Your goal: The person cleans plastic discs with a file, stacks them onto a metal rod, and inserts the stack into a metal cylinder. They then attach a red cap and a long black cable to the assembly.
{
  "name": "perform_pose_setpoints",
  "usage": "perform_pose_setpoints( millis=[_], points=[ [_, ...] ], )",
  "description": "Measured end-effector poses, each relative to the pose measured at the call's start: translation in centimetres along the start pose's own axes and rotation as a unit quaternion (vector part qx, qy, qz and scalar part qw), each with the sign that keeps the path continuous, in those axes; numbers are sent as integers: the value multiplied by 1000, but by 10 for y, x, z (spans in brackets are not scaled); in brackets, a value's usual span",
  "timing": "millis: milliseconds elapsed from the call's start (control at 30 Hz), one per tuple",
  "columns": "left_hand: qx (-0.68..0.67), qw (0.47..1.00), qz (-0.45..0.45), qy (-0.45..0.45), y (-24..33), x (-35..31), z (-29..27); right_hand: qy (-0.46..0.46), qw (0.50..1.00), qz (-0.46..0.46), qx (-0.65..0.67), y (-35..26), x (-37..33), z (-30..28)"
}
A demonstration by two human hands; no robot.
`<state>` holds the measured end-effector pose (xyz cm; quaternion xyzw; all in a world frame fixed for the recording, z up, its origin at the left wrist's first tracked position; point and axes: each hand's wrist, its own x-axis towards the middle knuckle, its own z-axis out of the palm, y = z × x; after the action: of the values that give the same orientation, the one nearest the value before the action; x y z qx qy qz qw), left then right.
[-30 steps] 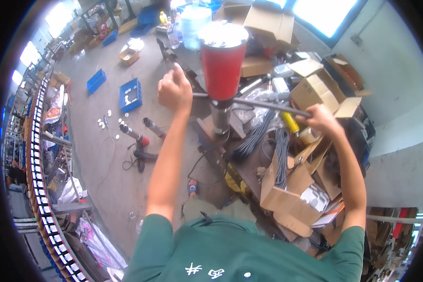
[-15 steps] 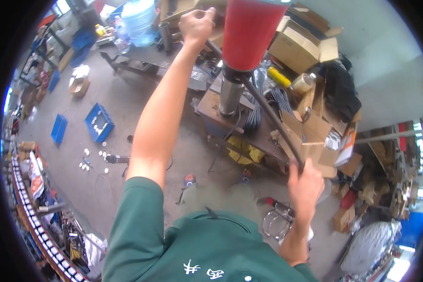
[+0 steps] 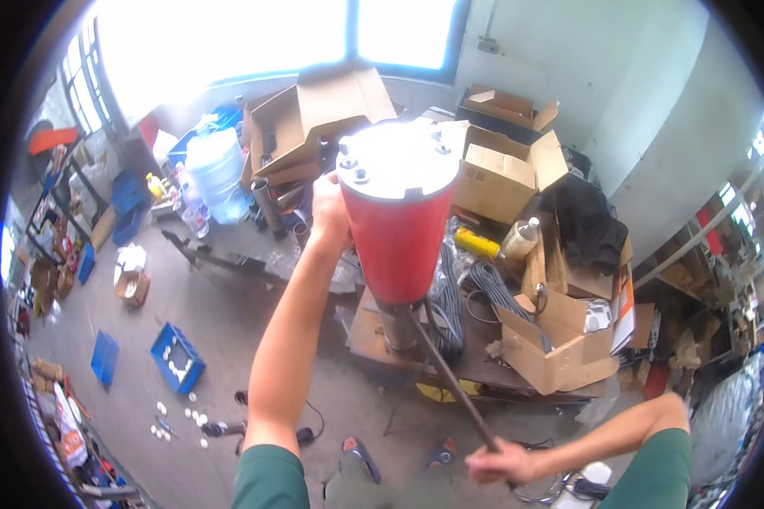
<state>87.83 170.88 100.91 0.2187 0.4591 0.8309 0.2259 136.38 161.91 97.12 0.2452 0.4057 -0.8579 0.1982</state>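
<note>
A red cylinder (image 3: 396,246) with a pale, bolted top plate (image 3: 399,174) stands upright in the middle, on a metal column (image 3: 396,329) at the bench. From just under the cylinder a long dark metal bar (image 3: 450,377) slants toward me and to the right. My right hand (image 3: 502,462) is closed around its near end. My left hand (image 3: 329,206) is at the cylinder's far left side, its fingers curled and partly hidden behind the red wall. What it grips there cannot be made out.
On the bench, coiled grey cable (image 3: 499,288), a yellow tube (image 3: 477,243), a plastic bottle (image 3: 520,237) and open cardboard boxes (image 3: 560,343) crowd the right side. A large water jug (image 3: 218,174) stands at the back left. A blue bin (image 3: 178,358) and scattered white discs (image 3: 199,418) lie on the floor.
The view has tipped up, bringing the cylinder's top and the window into sight. My right hand has swung the bar's near end toward me; my left hand is now partly behind the cylinder.
</note>
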Motion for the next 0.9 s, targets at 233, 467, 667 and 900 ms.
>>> perform_pose_setpoints(
  millis=[233, 467, 667, 900],
  points=[
    [-62, 994, -33, -87, -39, 40, 56, 133, 956, -226, 129, 57, 132, 151],
    [-196, 961, -87, -177, -3, 49, 26, 325, 931, -161, -33, 11, 98, 164],
    [127, 957, 190, -180, 114, -97, 48, 505, 804, -149, -275, 69, 4, 207],
    [88, 970, 136, -183, 101, -94, 62, 526, 767, -166, -328, 150, -88, 170]
  ],
)
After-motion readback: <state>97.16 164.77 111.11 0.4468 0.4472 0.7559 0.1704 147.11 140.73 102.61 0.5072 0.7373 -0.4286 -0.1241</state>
